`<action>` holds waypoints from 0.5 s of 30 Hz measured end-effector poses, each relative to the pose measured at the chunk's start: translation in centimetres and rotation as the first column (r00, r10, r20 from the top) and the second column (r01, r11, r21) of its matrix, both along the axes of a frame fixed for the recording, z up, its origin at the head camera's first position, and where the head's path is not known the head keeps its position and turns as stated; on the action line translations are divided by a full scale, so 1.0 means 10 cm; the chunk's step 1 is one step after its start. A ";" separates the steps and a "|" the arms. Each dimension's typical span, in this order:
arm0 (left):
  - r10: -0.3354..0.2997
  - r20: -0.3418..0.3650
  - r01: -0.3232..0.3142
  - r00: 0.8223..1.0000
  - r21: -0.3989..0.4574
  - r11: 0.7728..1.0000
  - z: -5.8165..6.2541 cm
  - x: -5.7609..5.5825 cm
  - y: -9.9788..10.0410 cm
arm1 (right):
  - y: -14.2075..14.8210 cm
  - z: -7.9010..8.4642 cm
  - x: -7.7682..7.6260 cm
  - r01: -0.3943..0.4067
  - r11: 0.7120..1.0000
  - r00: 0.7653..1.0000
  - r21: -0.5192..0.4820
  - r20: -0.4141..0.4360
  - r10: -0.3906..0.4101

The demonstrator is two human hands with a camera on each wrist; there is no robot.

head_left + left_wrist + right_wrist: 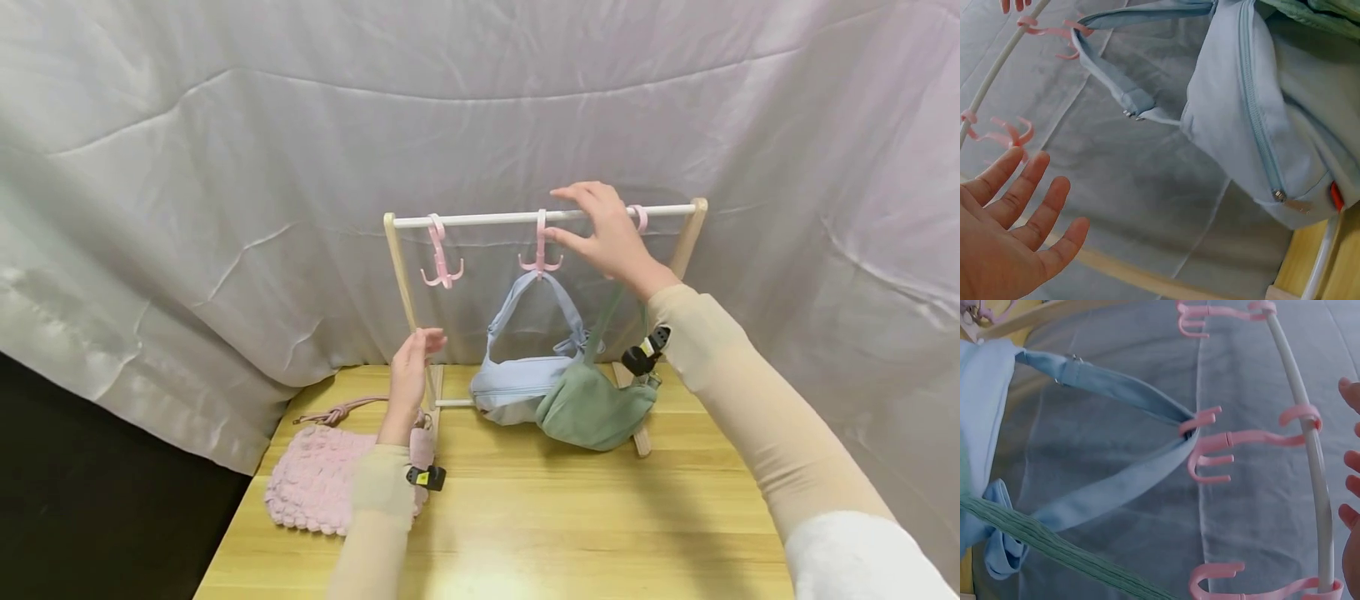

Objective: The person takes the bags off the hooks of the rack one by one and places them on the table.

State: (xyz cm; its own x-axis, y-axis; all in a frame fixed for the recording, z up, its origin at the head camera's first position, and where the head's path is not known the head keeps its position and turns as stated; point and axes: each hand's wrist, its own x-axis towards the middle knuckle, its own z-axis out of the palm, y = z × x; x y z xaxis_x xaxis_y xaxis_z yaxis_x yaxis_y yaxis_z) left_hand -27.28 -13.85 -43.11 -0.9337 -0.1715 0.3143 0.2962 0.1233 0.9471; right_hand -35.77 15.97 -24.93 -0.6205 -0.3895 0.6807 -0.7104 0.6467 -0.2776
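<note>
My right hand (606,237) is raised at the white rail (487,219), fingers extended, beside the pink middle hook (541,242); it holds nothing. From that hook a light blue bag (517,379) hangs by its strap. A green bag (600,408) overlaps its right side; the green strap rises toward the right pink hook (639,218), partly hidden behind my right hand and wrist. My left hand (408,371) is by the rack's left post with fingers spread and palm bare in the left wrist view. Above it, the left pink hook (441,258) carries no bag.
A pink puffy bag (322,475) with a knotted strap lies on the wooden table (525,525), partly under my left forearm. The rack's wooden right post (688,237) stands beyond my right wrist. Grey curtain (300,167) hangs behind.
</note>
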 end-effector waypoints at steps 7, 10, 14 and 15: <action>-0.004 0.015 0.004 1.000 0.015 1.000 -0.07 -0.06 0.13 | -0.01 0.03 -0.10 0.062 0.992 0.991 0.109 0.112 -0.074; -0.020 0.035 0.019 0.999 0.025 1.000 -0.06 -0.06 0.17 | -0.02 0.02 -0.13 0.081 0.988 0.986 0.130 0.134 -0.099; -0.023 0.055 0.021 0.998 0.024 0.999 -0.10 -0.10 0.20 | -0.04 -0.01 -0.15 0.095 0.982 0.982 0.162 0.147 -0.119; -0.019 0.047 0.017 0.999 0.024 1.000 -0.14 -0.14 0.21 | -0.05 -0.02 -0.16 0.099 0.980 0.981 0.172 0.146 -0.125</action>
State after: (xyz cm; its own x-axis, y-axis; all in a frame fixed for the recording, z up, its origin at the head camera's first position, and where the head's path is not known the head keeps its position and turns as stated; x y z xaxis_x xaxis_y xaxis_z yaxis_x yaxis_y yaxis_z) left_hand -28.68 -11.76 -44.54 -0.9503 -0.1614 0.2661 0.2533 0.0958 0.9626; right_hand -37.34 15.45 -25.14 -0.7597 -0.4094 0.5051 -0.5874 0.7654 -0.2630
